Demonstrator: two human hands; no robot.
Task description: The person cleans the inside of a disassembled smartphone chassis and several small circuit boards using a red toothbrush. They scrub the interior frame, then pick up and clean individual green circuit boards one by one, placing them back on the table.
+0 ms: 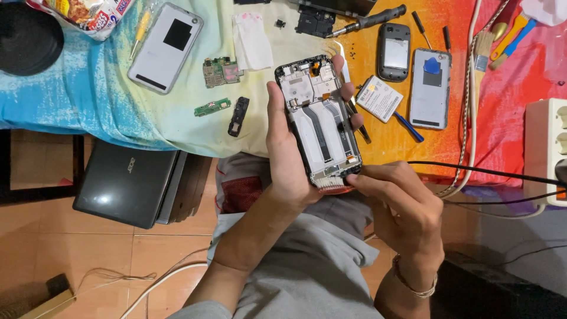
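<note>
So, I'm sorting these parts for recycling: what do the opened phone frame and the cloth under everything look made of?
The opened phone frame, held in the left hand, looks like black plastic around pale, matte metal plates, with dark flat ribbon cables that seem to be flexible film. The cloth looks like woven cotton, tie-dyed, judging by its soft wrinkles.

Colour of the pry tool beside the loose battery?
Blue pry tool, head view.

White phone back cover, green circuit boards, small black phone, grey phone back with blue pick, flat battery, black-handled screwdriver, brush, closed dark laptop, white power strip, colourful tie-dye cloth.
</note>
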